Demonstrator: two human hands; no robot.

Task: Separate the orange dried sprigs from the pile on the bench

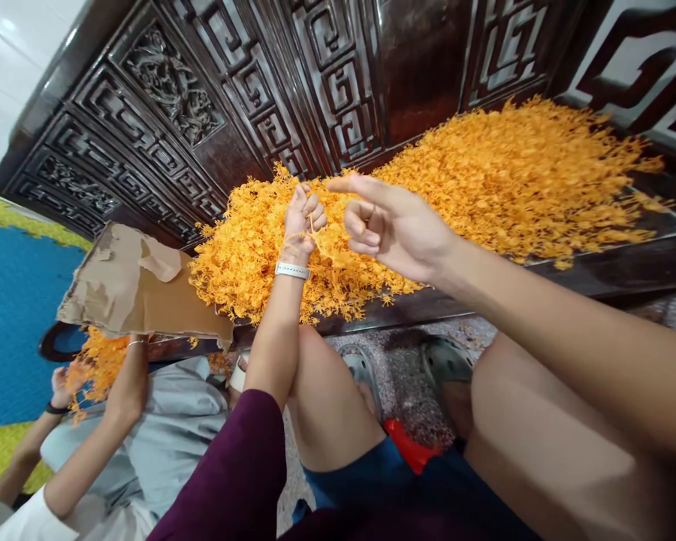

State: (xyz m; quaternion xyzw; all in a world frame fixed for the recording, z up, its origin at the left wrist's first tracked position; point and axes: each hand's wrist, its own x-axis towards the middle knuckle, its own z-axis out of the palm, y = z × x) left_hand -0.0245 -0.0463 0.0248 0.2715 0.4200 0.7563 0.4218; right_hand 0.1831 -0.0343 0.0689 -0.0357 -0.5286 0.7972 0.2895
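Observation:
My left hand [304, 214], wearing a pale watch band at the wrist, is closed with the thumb up. A thin orange branched plastic piece [311, 239] sticks out of its fist and trails over the wrist. To its right is my right hand [397, 225], its index finger stretched toward the left hand and the other fingers loosely curled; I see nothing held in it. Behind and below both hands spreads a large heap of orange branched pieces [518, 180] on a dark wooden bench [574, 278].
A torn cardboard piece [118, 278] lies at the heap's left end. Beside me a person's hand [64, 387] is at more orange pieces [98, 361]. The carved bench back [338, 68] rises behind the heap. Blue matting [22, 300] covers the floor at left.

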